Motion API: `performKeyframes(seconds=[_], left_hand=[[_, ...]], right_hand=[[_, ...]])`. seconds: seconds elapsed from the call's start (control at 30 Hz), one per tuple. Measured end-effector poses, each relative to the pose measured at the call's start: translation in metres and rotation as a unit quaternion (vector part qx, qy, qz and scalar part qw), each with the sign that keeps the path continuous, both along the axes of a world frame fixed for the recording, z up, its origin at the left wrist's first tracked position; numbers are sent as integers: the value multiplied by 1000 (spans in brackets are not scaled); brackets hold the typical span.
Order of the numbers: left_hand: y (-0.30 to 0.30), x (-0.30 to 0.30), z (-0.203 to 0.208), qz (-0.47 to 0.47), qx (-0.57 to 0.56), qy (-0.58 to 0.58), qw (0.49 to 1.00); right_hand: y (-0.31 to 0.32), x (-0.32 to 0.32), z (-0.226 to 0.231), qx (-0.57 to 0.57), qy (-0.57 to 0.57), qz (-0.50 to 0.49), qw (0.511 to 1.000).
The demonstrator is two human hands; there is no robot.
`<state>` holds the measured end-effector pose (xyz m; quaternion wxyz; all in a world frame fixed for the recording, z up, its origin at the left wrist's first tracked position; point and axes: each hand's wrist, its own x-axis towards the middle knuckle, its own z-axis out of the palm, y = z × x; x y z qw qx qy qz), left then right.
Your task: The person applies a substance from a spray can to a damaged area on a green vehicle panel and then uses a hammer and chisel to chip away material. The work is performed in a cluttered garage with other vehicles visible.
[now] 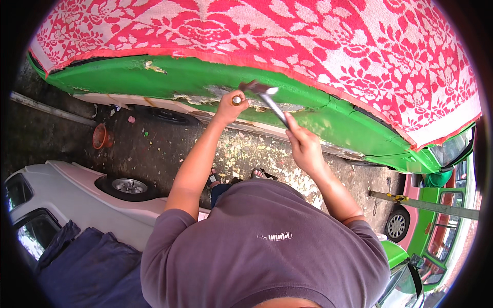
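My left hand [227, 110] is closed around a tool with a round metal butt [236, 100], held against the side of a green car body [128, 77]. The rest of that tool is hidden by the fist and the viewing angle. My right hand [306, 148] grips the handle of a hammer [275, 107]. Its head is raised just right of my left fist, over a strip of the panel where paint is gone and bare, rough metal [205, 97] shows. Whether the hammer touches the round butt cannot be made out.
A red-and-white floral cloth [246, 31] covers the car's top. Paint flakes [241, 149] litter the ground. Behind me on the left stands a pale car [77, 187] with a dark cloth [92, 267]. An orange bucket [99, 136] lies left; a green-and-pink vehicle [431, 220] stands right.
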<state>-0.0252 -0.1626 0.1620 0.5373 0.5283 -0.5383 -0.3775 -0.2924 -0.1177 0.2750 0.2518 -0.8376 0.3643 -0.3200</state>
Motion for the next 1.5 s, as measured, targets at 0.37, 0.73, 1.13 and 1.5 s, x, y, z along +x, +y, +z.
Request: performKeyframes(seconds=[0.37,0.73,1.13,1.5], left_hand=[[-1,2,-16,2,-39,-10,999],[13,-12,-6,63,-3,-36,997],[34,-23,-33,65,-102,-73,990],[55,-32,-36,-12,-294,-209,933]], right_hand=[[-4,-4,-14,21,43,29,998],[-7,-5,-18,103,59,1,993],[7,-17,-22,126,39,-23,991],[6,-32,-25,228,-81,-109,964]])
